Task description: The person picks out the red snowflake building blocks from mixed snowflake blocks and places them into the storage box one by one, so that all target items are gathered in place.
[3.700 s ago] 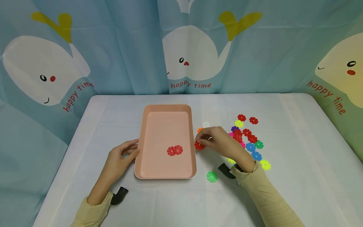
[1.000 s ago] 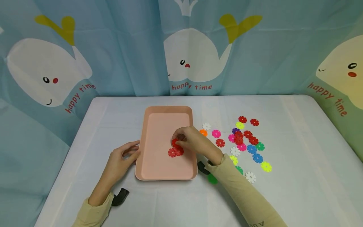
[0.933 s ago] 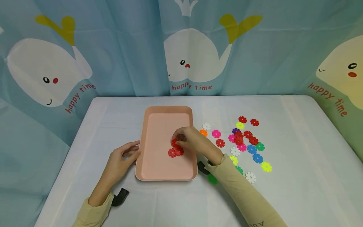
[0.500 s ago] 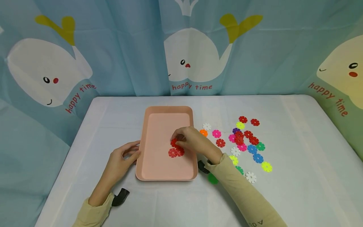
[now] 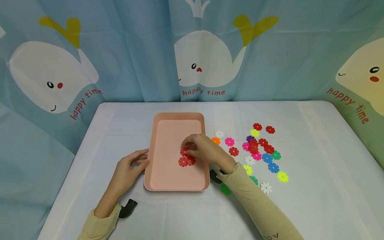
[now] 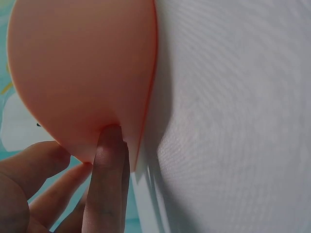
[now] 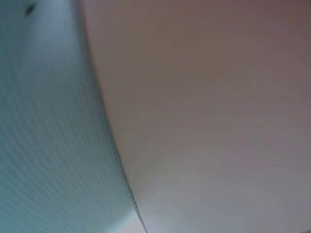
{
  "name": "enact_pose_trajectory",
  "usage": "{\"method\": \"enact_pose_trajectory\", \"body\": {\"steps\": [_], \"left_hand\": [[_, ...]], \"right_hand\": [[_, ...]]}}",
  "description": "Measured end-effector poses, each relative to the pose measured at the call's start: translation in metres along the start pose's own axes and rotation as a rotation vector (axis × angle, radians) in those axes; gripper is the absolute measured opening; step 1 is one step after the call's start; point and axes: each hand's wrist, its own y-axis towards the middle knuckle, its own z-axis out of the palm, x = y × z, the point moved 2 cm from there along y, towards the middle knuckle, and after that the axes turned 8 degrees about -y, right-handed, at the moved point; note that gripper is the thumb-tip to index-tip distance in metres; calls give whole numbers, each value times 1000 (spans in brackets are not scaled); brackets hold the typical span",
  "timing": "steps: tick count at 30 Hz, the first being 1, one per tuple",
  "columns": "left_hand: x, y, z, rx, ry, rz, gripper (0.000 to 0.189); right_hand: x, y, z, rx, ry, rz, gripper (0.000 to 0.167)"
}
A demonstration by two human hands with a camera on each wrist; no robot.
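Seeing a blue whale curtain [image 5: 132,66] across the back, behind a white table [image 5: 324,160]. Next down: right sleeve [image 5: 258,200], slanted in from the front, in the way over two green discs [image 5: 225,190], both partly hidden. Left sleeve [image 5: 97,224] at front left. Then a pink tray [image 5: 178,116], lying flat left of the loose discs [image 5: 267,158]. Left hand [image 5: 127,168] at its left wall, fingers loosely bent, tips touching the outside. Right hand [image 5: 204,148] over its right half, fingers bent, thumb and fingertips at a red disc [image 5: 183,152]; can't tell if pinching it or let go. Black wrist pieces [image 5: 128,208] at both cuffs. Smallest, out on the table: red, pink, yellow, blue, white, purple and green, some overlapping; orange disc [image 5: 215,141] just beside the tray's right wall. Inside the tray, right of middle: touching red pair [image 5: 183,162], just nearer than the disc at the fingertips. Right wrist view too blurred to read.
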Motion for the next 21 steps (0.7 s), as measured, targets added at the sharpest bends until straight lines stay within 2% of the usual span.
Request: {"method": "enact_pose_trajectory", "body": {"steps": [21], "left_hand": [[-1,-2,0,14,-2,7,40]], "right_hand": [[3,-13,-10,-15,55,-25,23]]}}
